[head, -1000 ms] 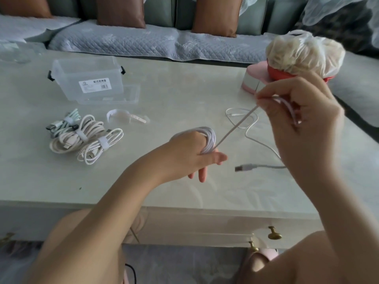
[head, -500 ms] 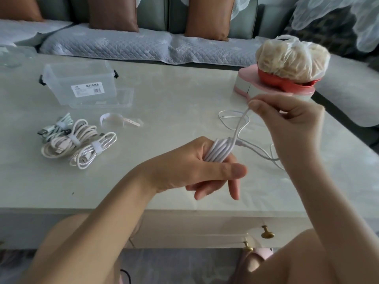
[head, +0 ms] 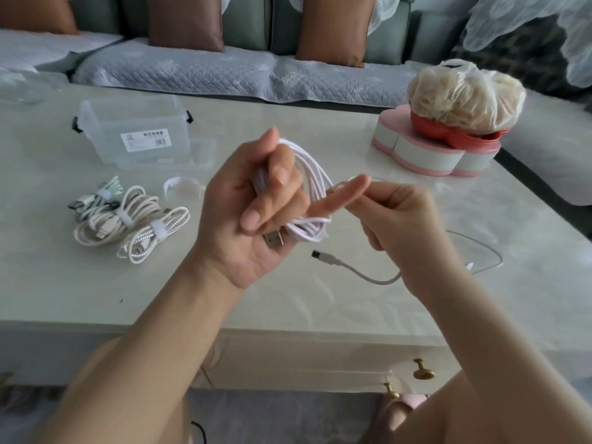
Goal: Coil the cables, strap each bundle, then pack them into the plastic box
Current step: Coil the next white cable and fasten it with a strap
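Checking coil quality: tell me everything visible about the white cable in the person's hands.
The white cable looks thin, smooth and plastic-coated. Several loops wrap the fingers of the left hand, held palm-up above the table; its metal USB plug lies against that palm. The right hand pinches the loose run. No strap on it.

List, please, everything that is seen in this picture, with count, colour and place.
white cable: one, white, coiled in the left hand, tail through the right hand
strapped bundles: three, mint, beige and white-grey, left on the table
loose strap: one, white, beside the bundles
plastic box: one, clear, far left of the table
heart-shaped box: one, pink and white, far right
red bowl: one, red, on the heart-shaped box
plastic bag: one, clear, pale contents, in the bowl
table: one, pale
cushions: three, brown, on the sofa
left hand: grips the coil
right hand: pinches the cable
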{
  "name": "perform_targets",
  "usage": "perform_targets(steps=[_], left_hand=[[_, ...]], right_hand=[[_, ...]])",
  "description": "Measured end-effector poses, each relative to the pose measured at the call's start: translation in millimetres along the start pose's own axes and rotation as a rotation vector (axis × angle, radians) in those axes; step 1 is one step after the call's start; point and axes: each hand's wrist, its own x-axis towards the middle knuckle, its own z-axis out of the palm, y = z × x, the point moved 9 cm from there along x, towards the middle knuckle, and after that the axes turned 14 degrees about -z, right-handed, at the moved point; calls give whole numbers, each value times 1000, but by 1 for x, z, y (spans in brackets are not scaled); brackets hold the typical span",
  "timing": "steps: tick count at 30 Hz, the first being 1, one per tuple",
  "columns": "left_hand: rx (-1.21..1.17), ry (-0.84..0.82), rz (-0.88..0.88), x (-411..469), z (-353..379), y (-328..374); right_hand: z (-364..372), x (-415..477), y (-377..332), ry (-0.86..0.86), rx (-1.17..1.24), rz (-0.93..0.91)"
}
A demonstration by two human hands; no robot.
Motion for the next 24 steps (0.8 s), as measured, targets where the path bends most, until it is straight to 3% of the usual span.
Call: perform_targets(steps=[3,7,13,17,20,24], left_hand=[[-88,26,77,-4,-8,11],[-103,143,172,-8,-26,21],[-38,417,257,-12,-51,25],[171,728,282,-19,-64,36],[382,941,339,-31,-68,53],[570,1069,341,-38,-70,61]], right_hand=[[17,-2,-23,-67,-171,-232],[40,-10,-24,-178,-440,-369],[58,-16,-19,-399,-833,-401],[62,-20,-26,-407,-840,-377],[59,-21,-19,-376,-624,-259],[52,-20,-23,-263,-404,-234]])
